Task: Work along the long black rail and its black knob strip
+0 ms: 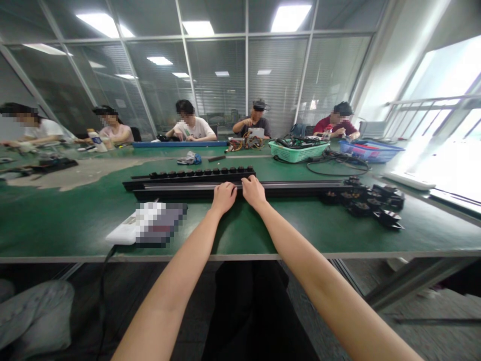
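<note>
A long black rail [180, 191] with a shiny metal groove lies crosswise on the green table. My left hand [224, 197] is closed over it near the middle, fingers curled down onto the groove. Just to the right, my right hand [254, 191] also grips the rail, its fingertips reaching toward the end of a second black bar. That bar [132, 184] lies right behind, topped by a row of small black parts [203, 173]. The undersides of my fingers are hidden. At the rail's right end sits a pile of black parts [370, 200].
A white-and-dark flat item [124, 231], partly blurred out, lies front left with a cable. Behind are a crumpled cloth [190, 158], a green basket [296, 152] of cables, a blue basket [370, 150] and a blue bar [180, 144]. Several people sit across the table.
</note>
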### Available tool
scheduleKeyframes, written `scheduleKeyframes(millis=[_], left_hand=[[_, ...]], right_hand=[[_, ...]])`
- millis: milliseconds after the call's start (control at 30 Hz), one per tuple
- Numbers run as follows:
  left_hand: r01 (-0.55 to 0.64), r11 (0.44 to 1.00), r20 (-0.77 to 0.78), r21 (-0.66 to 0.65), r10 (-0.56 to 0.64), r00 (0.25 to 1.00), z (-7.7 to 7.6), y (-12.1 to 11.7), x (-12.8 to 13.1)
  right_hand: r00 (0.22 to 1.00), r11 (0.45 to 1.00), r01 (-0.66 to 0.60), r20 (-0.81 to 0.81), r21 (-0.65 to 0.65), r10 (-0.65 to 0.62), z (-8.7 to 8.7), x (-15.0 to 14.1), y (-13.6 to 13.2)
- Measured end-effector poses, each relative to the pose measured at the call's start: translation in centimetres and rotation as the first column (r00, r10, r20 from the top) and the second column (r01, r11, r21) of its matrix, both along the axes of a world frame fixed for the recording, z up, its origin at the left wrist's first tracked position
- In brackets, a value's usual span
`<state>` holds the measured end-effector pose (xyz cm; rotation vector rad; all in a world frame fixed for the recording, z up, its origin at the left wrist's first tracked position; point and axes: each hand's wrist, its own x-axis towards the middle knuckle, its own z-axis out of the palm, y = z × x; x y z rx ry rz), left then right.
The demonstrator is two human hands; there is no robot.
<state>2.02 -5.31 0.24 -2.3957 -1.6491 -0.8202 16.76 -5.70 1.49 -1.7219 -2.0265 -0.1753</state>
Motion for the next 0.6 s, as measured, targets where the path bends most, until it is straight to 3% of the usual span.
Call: scheduleKeyframes(millis=[333,600], left_hand=[[0.001,1.000,-0.002,-0.004,-0.001,1.000,-0.1,0.0,0.0],[-0.005,1.000,-0.009,-0.021,0.004,1.000,0.2,-0.2,0.1]], right_hand=[[0.979,1.000,0.004,-0.202,0.021,0.001,-0.7,0.3,1.3],[0.984,0.999,0.007,-0.179,0.053,0.003,-1.2,0.5,1.7]])
